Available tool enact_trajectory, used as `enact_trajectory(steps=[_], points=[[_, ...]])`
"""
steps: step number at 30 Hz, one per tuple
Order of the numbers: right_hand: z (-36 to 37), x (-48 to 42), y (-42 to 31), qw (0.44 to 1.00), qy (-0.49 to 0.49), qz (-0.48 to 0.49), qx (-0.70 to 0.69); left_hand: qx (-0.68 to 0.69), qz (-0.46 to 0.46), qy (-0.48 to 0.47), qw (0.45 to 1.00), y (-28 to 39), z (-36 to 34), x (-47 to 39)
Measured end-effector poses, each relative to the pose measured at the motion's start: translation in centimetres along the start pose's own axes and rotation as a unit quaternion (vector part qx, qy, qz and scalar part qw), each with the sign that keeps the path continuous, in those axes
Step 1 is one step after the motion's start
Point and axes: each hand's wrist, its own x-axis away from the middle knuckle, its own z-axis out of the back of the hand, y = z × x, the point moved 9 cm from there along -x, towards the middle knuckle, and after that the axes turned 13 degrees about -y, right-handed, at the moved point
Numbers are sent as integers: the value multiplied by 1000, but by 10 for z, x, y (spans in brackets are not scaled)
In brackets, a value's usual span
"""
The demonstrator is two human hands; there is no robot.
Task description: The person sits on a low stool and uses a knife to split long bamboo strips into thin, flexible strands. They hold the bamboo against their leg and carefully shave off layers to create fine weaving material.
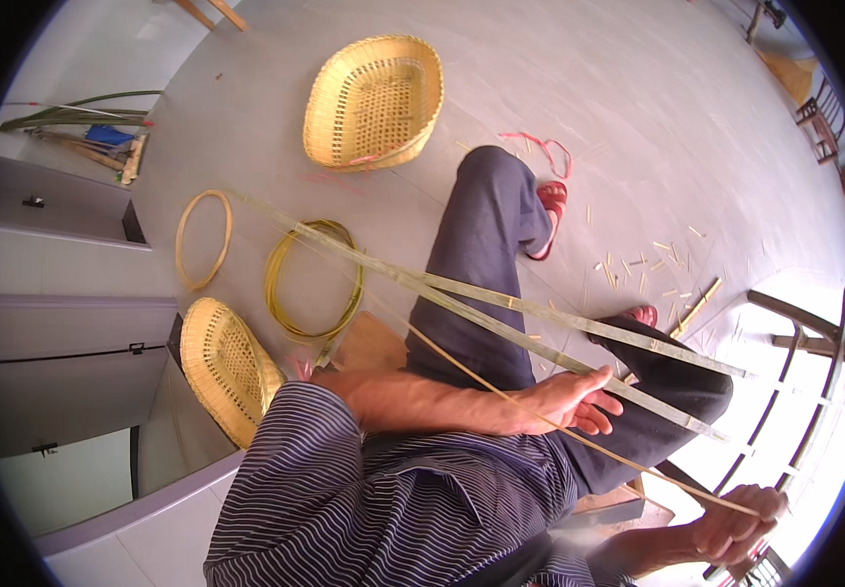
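Note:
My right hand, at lower right, is closed around one end of a thin bamboo strip. This strip runs up and left, crossing my left wrist. Over my lap lies my left hand, palm up with loosely curled fingers. Its thumb overlaps a wider bamboo strip; whether it grips the strip is unclear. A second wide bamboo strip passes farther up across my legs. Both wide strips come together toward the left and spread apart at the right, where bright light washes them out.
A woven bamboo basket stands on the floor, another basket at left. Near them lie a coil of bamboo strips and a bamboo hoop. Cut bamboo pieces litter the floor. A wooden frame stands at right.

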Motion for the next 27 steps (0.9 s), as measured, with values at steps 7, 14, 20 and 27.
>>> enact_trajectory(steps=[7,14,20,27], points=[[-14,27,34,995,31,-35,-88,-540,65,-268,795,-11,-80,29],[-47,53,105,984,43,-161,-68,-266,-207,-193,921,89,-78,126],[-65,74,184,940,112,-254,-200,-212,-455,-96,860,138,-33,233],[-77,87,216,918,113,-284,-254,-317,-586,138,733,175,10,356]])
